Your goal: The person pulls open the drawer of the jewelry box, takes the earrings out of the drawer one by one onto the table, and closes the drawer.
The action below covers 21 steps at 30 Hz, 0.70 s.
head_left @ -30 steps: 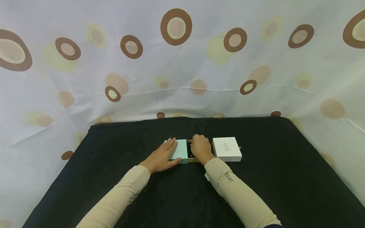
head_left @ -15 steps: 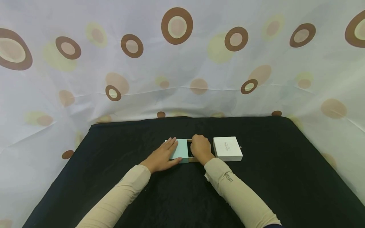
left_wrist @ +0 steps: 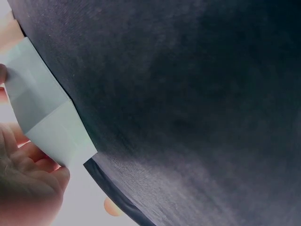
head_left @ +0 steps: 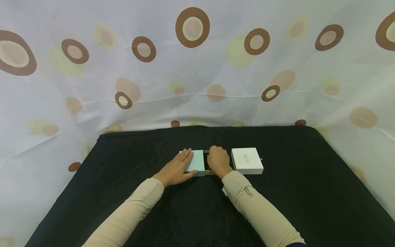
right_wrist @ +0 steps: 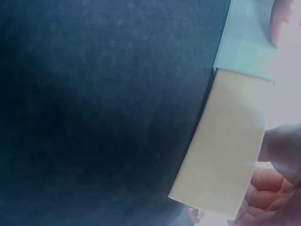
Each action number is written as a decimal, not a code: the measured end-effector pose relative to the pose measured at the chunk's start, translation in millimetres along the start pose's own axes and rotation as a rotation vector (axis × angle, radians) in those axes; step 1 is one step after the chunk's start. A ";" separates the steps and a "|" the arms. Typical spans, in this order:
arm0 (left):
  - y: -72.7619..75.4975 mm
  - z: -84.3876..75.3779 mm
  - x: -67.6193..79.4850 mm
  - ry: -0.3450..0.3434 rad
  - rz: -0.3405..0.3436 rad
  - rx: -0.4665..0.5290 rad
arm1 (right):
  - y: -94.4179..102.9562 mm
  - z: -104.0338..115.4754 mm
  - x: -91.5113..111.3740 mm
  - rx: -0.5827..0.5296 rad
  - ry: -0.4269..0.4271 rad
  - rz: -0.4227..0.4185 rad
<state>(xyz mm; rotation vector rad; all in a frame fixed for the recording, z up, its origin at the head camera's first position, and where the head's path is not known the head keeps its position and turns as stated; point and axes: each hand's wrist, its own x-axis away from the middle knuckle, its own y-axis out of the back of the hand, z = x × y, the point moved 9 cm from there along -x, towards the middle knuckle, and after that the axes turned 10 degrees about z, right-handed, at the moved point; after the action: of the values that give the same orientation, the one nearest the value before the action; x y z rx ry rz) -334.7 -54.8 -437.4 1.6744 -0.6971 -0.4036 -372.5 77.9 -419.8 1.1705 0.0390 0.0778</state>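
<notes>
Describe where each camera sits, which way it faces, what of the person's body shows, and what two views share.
Head: on the head, facing forward and down over the black cloth; left hand, right hand and both sleeves show.
Left wrist: on that wrist, facing the pale blue box; left hand shows.
Right wrist: on that wrist, facing the beige drawer; part of each hand shows.
Shared: both wrist views show this box.

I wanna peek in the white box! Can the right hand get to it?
Probably yes: the white box lies close beside the right hand, and nothing seems to stand between them. It would likely have to leave the drawer first.
</notes>
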 end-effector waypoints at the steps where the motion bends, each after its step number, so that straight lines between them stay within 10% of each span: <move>1: 0.5 -0.4 0.1 -0.001 -0.004 0.001 | -0.1 -0.2 0.0 0.000 0.000 0.001; 21: -1.8 0.8 -0.7 0.001 0.000 -0.004 | -1.1 2.8 2.1 0.029 0.065 -0.031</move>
<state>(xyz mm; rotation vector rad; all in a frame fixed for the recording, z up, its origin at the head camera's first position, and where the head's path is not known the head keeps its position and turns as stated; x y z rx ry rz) -335.3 -54.8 -439.4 1.6709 -0.6953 -0.4043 -370.2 75.1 -419.6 1.1955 0.1158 0.0882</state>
